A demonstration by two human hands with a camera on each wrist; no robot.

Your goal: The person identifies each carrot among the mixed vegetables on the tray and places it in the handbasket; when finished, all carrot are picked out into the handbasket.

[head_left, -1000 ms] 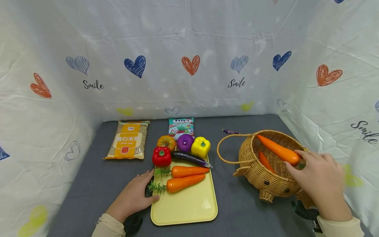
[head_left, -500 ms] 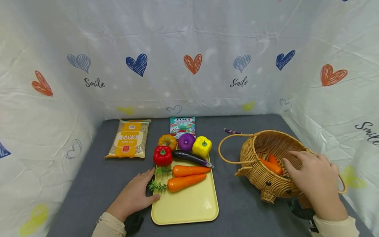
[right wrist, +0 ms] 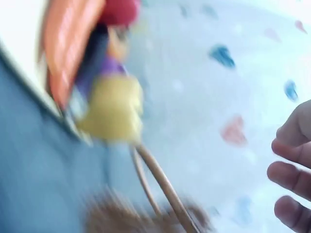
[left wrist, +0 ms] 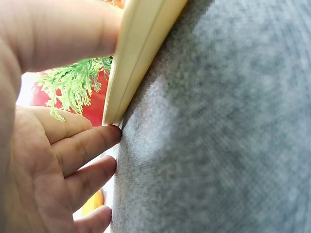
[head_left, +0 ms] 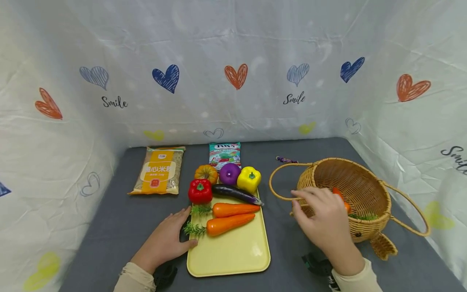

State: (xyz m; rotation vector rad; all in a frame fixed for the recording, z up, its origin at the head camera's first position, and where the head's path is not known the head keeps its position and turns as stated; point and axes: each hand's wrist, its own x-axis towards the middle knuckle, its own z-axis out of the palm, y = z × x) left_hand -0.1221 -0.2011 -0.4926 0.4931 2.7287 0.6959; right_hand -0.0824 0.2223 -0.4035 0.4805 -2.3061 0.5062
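Observation:
My left hand [head_left: 164,243] rests at the left edge of a yellow tray [head_left: 233,259], thumb over the rim and fingers stretched along its side. Two carrots with green tops, an upper carrot [head_left: 236,210] and a lower carrot [head_left: 230,225], lie on it. Above them are an eggplant [head_left: 233,193], a red bell pepper [head_left: 200,192] and a yellow bell pepper [head_left: 249,179]. Holding nothing, my right hand [head_left: 324,219] hovers with loosely bent fingers, overlapping the left front of a wicker basket [head_left: 357,178]. Orange carrots [head_left: 347,207] show inside the basket, partly hidden behind the hand.
A purple round vegetable [head_left: 230,174] and a small pumpkin [head_left: 206,173] sit at the tray's far end. Behind are a candy bag [head_left: 224,155] and a wrapped candy [head_left: 286,160]. A grain bag [head_left: 157,170] lies at left. The basket's handles [head_left: 419,219] stick out both sides.
The right hand first lowered a carrot into the basket and let it go. It has since moved left, away from the basket's right side. The left hand stays on the tray's edge.

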